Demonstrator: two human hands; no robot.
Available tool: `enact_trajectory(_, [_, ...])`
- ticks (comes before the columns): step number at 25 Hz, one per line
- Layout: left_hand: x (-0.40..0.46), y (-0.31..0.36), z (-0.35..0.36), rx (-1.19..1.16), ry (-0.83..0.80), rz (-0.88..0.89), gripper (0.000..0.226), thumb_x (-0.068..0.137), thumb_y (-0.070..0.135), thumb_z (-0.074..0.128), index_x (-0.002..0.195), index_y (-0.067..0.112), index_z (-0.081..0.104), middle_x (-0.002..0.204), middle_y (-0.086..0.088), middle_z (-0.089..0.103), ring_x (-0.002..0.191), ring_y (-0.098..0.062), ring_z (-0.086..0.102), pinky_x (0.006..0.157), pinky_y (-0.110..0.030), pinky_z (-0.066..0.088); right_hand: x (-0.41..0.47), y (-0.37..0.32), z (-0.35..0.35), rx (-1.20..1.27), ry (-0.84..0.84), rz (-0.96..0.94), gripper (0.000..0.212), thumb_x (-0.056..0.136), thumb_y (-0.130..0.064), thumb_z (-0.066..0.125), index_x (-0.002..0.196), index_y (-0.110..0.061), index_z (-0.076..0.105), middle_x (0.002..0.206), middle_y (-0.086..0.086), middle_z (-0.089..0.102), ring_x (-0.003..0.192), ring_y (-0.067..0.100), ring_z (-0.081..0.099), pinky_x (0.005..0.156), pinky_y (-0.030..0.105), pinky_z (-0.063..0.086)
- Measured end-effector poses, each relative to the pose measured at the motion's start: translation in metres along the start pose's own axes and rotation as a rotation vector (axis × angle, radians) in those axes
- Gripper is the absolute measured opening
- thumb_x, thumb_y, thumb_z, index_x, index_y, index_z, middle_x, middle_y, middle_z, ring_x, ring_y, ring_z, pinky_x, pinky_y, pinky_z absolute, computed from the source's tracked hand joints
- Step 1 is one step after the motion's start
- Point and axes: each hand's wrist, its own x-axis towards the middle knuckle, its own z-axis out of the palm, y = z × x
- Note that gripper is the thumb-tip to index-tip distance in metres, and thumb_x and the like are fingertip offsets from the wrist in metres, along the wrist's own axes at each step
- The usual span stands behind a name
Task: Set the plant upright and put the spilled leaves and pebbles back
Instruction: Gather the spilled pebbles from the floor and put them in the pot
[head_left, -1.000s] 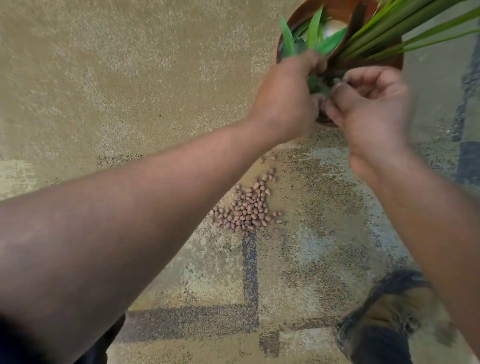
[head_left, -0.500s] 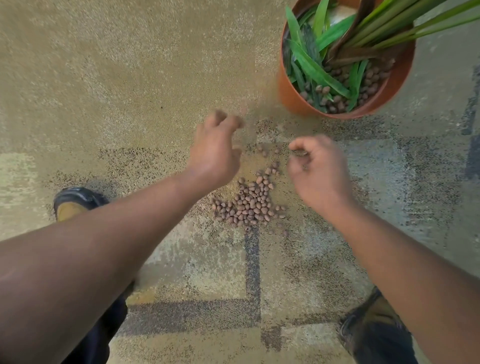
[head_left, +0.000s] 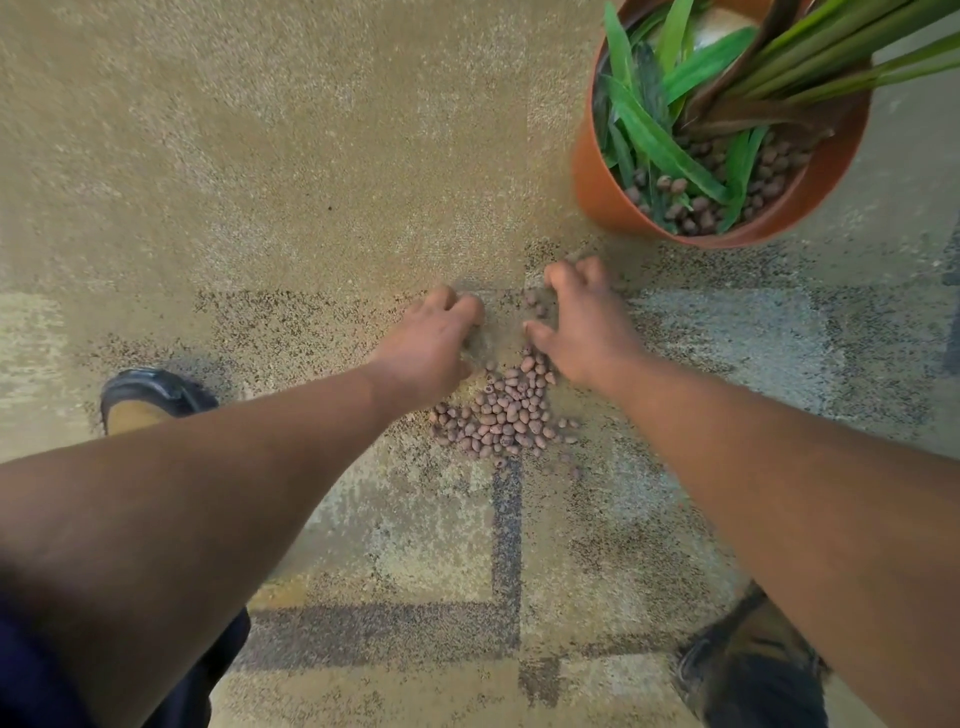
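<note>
- Pebbles (head_left: 506, 410) lie heaped on the patterned carpet (head_left: 260, 156), between my two wrists.
- Upright at top right I see the orange pot (head_left: 597, 187), with green leaves (head_left: 660, 140) and more pebbles inside.
- My left hand (head_left: 431, 343) and right hand (head_left: 582, 322) press down beyond the heap, fingers curled and clawed, gripping nothing I can see.

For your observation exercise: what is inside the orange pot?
The pot holds green leaves, brown pebbles and plant stems. Anything beneath the pebbles is covered.
</note>
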Motion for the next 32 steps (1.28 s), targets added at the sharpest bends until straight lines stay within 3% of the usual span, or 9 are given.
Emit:
enact_trajectory(5, [-0.007, 0.003, 0.012, 0.021, 0.014, 0.073, 0.016, 0.098, 0.01, 0.065, 0.106, 0.023, 0.067, 0.11, 0.004, 0.051, 0.098, -0.016, 0.057, 0.093, -0.033, 0.055, 0.001, -0.01, 0.009, -0.241, 0.019, -0.182, 0.026, 0.097, -0.011, 0.065, 0.12, -0.016, 0.053, 0.124, 0.011, 0.048, 0.103, 0.022, 0.053, 0.086, 0.034, 0.053])
enact_trajectory(10, [-0.003, 0.001, 0.01, 0.049, -0.015, 0.142, 0.016, 0.098, 0.009, 0.066, 0.106, 0.021, 0.072, 0.113, 0.005, 0.055, 0.096, -0.013, 0.062, 0.083, -0.025, 0.057, 0.002, -0.018, 0.01, -0.313, 0.0, -0.248, 0.021, 0.093, 0.0, 0.062, 0.107, -0.013, 0.055, 0.098, 0.004, 0.045, 0.079, 0.016, 0.05, 0.061, 0.03, 0.045])
enact_trajectory(13, [0.0, 0.001, 0.006, 0.075, -0.054, 0.15, 0.015, 0.1, 0.01, 0.063, 0.107, 0.022, 0.071, 0.106, 0.006, 0.056, 0.09, -0.013, 0.065, 0.074, -0.025, 0.059, -0.009, -0.009, 0.005, -0.193, -0.01, -0.207, 0.013, 0.095, -0.003, 0.059, 0.091, -0.015, 0.056, 0.1, 0.002, 0.053, 0.079, 0.015, 0.053, 0.07, 0.031, 0.055])
enact_trajectory(15, [0.0, 0.003, 0.004, 0.068, -0.047, 0.148, 0.016, 0.1, 0.009, 0.059, 0.094, 0.022, 0.066, 0.103, 0.006, 0.056, 0.091, -0.015, 0.066, 0.072, -0.024, 0.059, -0.017, -0.003, -0.001, -0.108, -0.024, -0.13, 0.013, 0.096, -0.004, 0.061, 0.09, -0.016, 0.059, 0.104, 0.001, 0.056, 0.086, 0.014, 0.056, 0.083, 0.03, 0.057])
enact_trajectory(17, [-0.001, 0.009, 0.001, -0.032, -0.011, 0.056, 0.022, 0.097, 0.004, 0.06, 0.084, 0.022, 0.061, 0.1, 0.006, 0.055, 0.094, -0.016, 0.065, 0.072, -0.022, 0.058, -0.026, -0.004, -0.01, 0.087, -0.002, 0.022, 0.015, 0.095, -0.005, 0.065, 0.088, -0.018, 0.064, 0.104, -0.002, 0.06, 0.088, 0.013, 0.061, 0.087, 0.03, 0.059])
enact_trajectory(20, [-0.006, 0.036, -0.015, -0.312, 0.153, -0.018, 0.015, 0.092, 0.005, 0.066, 0.089, 0.02, 0.067, 0.099, 0.007, 0.057, 0.091, -0.011, 0.064, 0.077, -0.022, 0.059, -0.045, -0.021, -0.04, 0.631, 0.146, 0.281, 0.021, 0.091, -0.005, 0.073, 0.089, -0.025, 0.068, 0.099, -0.005, 0.072, 0.072, 0.008, 0.069, 0.066, 0.03, 0.064])
enact_trajectory(24, [-0.008, 0.098, -0.064, -0.685, 0.465, 0.242, 0.014, 0.084, 0.008, 0.076, 0.083, 0.019, 0.068, 0.093, 0.005, 0.061, 0.074, -0.005, 0.062, 0.066, -0.018, 0.056, -0.064, -0.042, -0.111, 1.286, 0.388, 0.158, 0.021, 0.083, 0.006, 0.076, 0.088, -0.013, 0.071, 0.081, 0.001, 0.073, 0.071, 0.016, 0.069, 0.069, 0.03, 0.061])
enact_trajectory(27, [0.008, 0.131, -0.096, -0.722, 0.594, 0.294, 0.009, 0.081, 0.003, 0.076, 0.083, 0.01, 0.07, 0.092, -0.003, 0.062, 0.069, -0.006, 0.058, 0.063, -0.018, 0.053, -0.055, -0.044, -0.144, 1.399, 0.474, 0.164, 0.019, 0.088, 0.006, 0.073, 0.087, -0.011, 0.066, 0.079, 0.005, 0.069, 0.069, 0.016, 0.068, 0.07, 0.03, 0.061])
enact_trajectory(32, [0.035, 0.138, -0.11, -0.582, 0.493, 0.188, 0.009, 0.092, 0.019, 0.075, 0.099, 0.013, 0.075, 0.102, 0.001, 0.064, 0.082, -0.009, 0.062, 0.078, -0.027, 0.057, -0.034, -0.035, -0.147, 1.557, 0.467, 0.458, 0.009, 0.096, -0.006, 0.07, 0.093, -0.012, 0.064, 0.09, 0.007, 0.073, 0.075, 0.015, 0.072, 0.069, 0.021, 0.058])
